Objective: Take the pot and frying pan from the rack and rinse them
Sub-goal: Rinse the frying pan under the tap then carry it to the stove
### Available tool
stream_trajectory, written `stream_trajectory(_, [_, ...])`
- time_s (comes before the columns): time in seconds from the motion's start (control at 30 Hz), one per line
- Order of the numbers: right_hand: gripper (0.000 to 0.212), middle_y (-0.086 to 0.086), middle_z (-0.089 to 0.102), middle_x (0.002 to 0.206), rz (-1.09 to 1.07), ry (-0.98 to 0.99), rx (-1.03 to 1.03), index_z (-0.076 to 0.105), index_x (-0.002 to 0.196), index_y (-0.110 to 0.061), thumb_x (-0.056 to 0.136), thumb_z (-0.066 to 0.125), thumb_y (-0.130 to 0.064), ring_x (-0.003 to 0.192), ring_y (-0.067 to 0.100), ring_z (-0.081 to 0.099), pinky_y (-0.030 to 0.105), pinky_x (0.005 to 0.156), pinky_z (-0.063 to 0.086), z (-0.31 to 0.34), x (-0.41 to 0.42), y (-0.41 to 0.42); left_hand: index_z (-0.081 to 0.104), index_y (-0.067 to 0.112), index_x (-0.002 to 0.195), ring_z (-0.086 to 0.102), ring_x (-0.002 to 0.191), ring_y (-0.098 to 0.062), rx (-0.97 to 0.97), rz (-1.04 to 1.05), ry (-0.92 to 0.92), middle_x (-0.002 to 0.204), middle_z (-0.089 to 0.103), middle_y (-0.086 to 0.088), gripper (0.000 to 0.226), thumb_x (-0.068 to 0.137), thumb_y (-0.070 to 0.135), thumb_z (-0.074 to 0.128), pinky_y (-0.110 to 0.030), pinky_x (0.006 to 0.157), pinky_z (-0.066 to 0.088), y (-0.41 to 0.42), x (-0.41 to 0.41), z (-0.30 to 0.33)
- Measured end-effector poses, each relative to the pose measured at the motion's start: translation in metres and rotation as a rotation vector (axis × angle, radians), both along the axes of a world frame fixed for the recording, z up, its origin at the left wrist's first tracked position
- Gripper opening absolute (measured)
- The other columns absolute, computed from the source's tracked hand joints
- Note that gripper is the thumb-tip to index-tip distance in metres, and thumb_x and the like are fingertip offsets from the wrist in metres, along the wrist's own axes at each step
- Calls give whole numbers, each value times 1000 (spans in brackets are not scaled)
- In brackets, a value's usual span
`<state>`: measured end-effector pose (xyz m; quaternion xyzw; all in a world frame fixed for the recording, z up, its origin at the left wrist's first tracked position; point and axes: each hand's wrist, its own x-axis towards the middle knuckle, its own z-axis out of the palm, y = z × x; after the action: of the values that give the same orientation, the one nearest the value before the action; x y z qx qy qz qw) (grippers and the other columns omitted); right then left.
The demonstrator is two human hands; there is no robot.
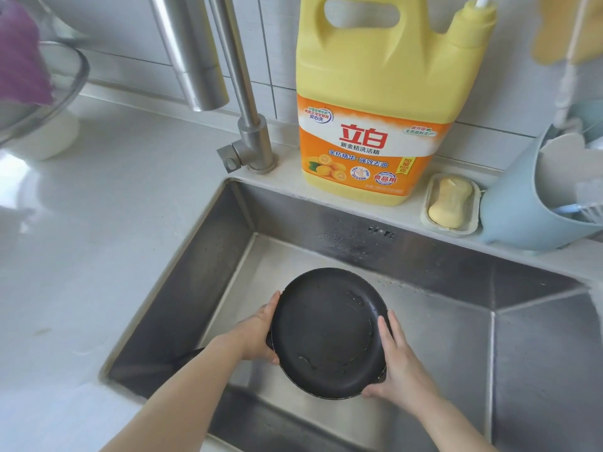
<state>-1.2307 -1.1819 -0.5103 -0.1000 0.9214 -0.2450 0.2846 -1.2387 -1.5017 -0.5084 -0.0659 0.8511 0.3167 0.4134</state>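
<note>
frying pan [328, 332] held low inside the steel sink [538, 347], tilted toward the camera, inner face showing with streaks of water across the dark coating. gripped at opposite rims: left hand [257, 334] curled round the left edge near the handle stub, right hand [393, 363] wrapped on the lower right edge, thumb lying over the rim. dark handle [191, 355] poking out behind the left forearm. no water running from the faucet [195, 63] (spout well above and left of the pan). likely risks from here: wet rim slipping out of the fingers and banging the sink floor, or the handle knocking the sink wall on a turn; too steep a tilt and rinse water splashing over the edge onto the desk [98, 203]. pot not seen anywhere. further out: yellow detergent jug [375, 102] upright on the back ledge; beside it a soap dish [452, 203] holding a yellow soap bar; a pale blue holder [518, 210] with white utensils, contents hard to make out; far left, a glass bowl [55, 89] with a purple cloth [19, 53] over it.
</note>
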Motion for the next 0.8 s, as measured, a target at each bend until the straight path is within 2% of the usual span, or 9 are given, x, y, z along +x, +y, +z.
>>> stream_trajectory(0.1, [143,-22,-48,141,22,12,46,-15,155,-22,58,85,-56,142,10,28,19,96,44,2,0,0,-10,25,155,32,141,-19,-92,-35,54,161,9,6,125,72,30,83,-35,114,31,7,-10,15])
stream_trajectory(0.17, [142,-20,-46,144,34,23,61,-12,155,-22,57,84,-58,141,11,30,22,96,46,5,-1,-2,7,19,156,32,141,-20,-105,44,258,160,17,0,103,81,37,76,-31,115,28,14,-21,41])
stream_trajectory(0.27, [140,-15,-39,152,23,9,80,-8,156,-23,57,85,-55,138,11,36,22,93,48,8,-2,-5,27,16,152,50,118,-14,-66,376,694,147,36,2,76,90,39,65,-28,103,39,18,-44,92])
stream_trajectory(0.37, [140,-15,-37,153,17,-14,99,-6,157,-23,56,87,-51,129,10,46,22,89,50,10,-4,-8,38,14,145,50,108,-11,-26,677,985,130,44,6,62,93,38,60,-27,94,43,7,-77,136])
stream_trajectory(0.47, [137,-15,-36,154,14,-27,114,-5,156,-23,58,86,-48,127,12,47,23,86,51,12,-5,-9,53,7,113,53,94,-16,0,835,1016,102,57,-1,40,94,43,53,-35,87,45,-3,-114,167])
stream_trajectory(0.53, [135,-15,-34,154,10,-34,118,-5,156,-24,59,86,-45,124,12,48,24,85,52,13,-5,-9,52,6,89,46,73,-17,-20,907,951,75,50,3,35,96,40,51,-32,70,38,-10,-134,177])
stream_trajectory(0.63, [133,-13,-34,155,11,-44,131,-5,156,-24,61,86,-42,122,13,50,24,85,51,14,-5,-9,49,8,70,37,62,-21,-97,938,930,60,37,2,31,93,28,54,-31,55,28,-20,-151,180])
stream_trajectory(0.73, [132,-12,-32,156,11,-53,143,-5,157,-24,63,86,-39,115,14,54,24,82,51,12,-6,-9,45,8,65,31,54,-19,-145,901,908,56,33,0,25,89,14,50,-30,49,24,-25,-152,181])
stream_trajectory(0.8, [132,-12,-31,157,12,-54,141,-5,156,-24,62,86,-38,113,14,56,24,81,52,11,-5,-7,53,5,71,34,58,-22,-138,886,896,56,37,-1,18,87,11,47,-28,55,28,-29,-150,179])
